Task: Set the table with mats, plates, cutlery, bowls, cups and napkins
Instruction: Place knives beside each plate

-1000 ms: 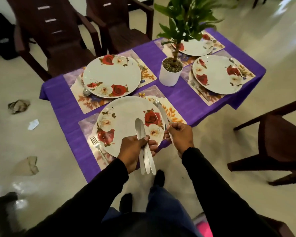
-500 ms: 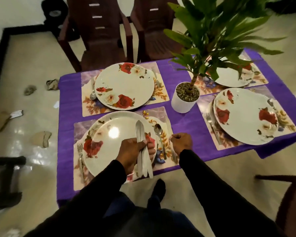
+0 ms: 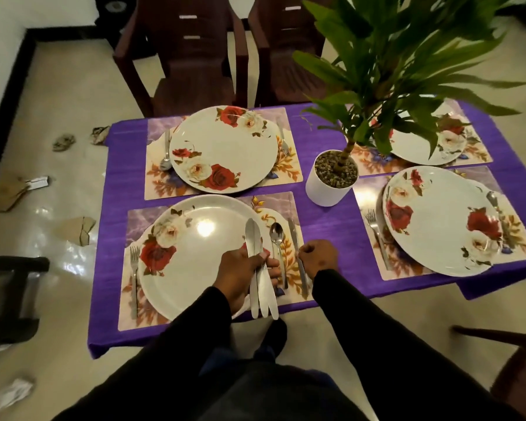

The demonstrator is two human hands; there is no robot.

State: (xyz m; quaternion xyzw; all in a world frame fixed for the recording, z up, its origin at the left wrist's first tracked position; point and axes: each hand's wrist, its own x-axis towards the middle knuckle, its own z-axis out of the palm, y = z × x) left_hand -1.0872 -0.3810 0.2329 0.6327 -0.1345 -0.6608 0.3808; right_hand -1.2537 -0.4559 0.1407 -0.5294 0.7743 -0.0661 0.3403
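Head view | step: laying knives | left hand (image 3: 243, 276) grip clamped on spare knives (image 3: 260, 275) over near plate (image 3: 195, 256) | right hand (image 3: 318, 258) curled at laid knife (image 3: 298, 256), grip unclear | next, probably: other mats.

We have set a knife (image 3: 298, 256) down on the near-left mat (image 3: 289, 205), just right of the spoon (image 3: 277, 247). A second ago our right hand (image 3: 318, 255) held it; now that hand rests curled beside its handle.
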